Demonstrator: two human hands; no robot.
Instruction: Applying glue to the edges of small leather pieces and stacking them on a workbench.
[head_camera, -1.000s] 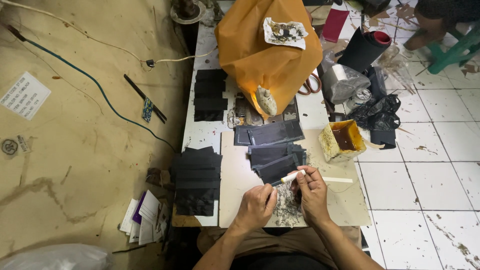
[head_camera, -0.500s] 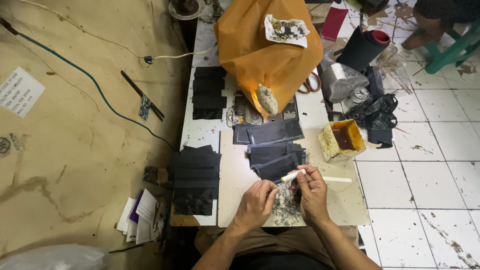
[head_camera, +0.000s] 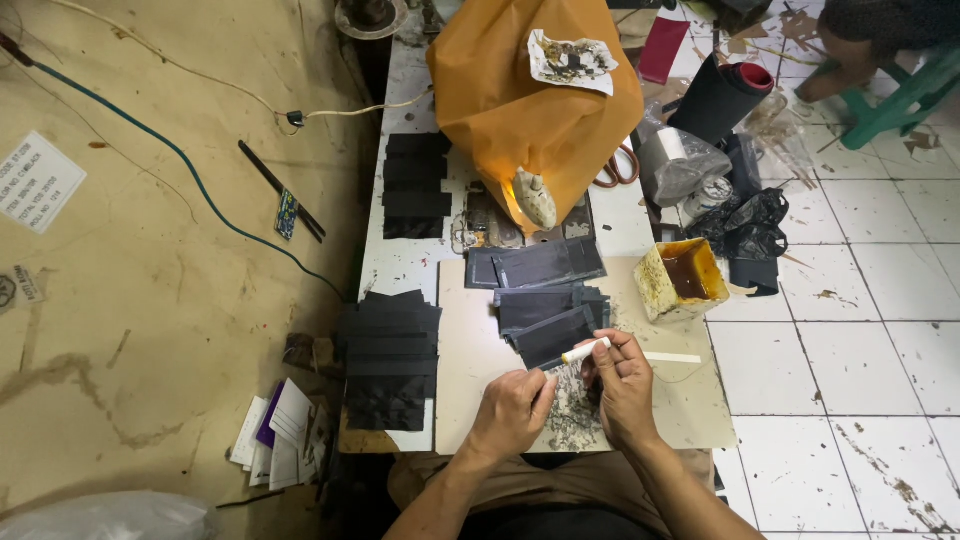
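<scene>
My right hand (head_camera: 622, 388) grips a small white-handled brush (head_camera: 586, 350) over a glue-crusted patch (head_camera: 573, 420) of the tan board (head_camera: 468, 380). My left hand (head_camera: 512, 412) rests on the board beside that patch, fingertips pinching something small near the brush tip; I cannot tell what. Dark grey rectangular pieces (head_camera: 545, 300) lie fanned just beyond both hands. A square yellow tub of brown glue (head_camera: 683, 278) stands to the right of them.
Two stacks of black pieces (head_camera: 388, 355) (head_camera: 416, 186) lie on the white bench's left side. An orange sheet (head_camera: 530, 95) covers a lit lamp at the back. Scissors (head_camera: 618, 168), bags and rolls crowd the right. Paper cards (head_camera: 278, 438) sit on the floor left. Another person sits top right.
</scene>
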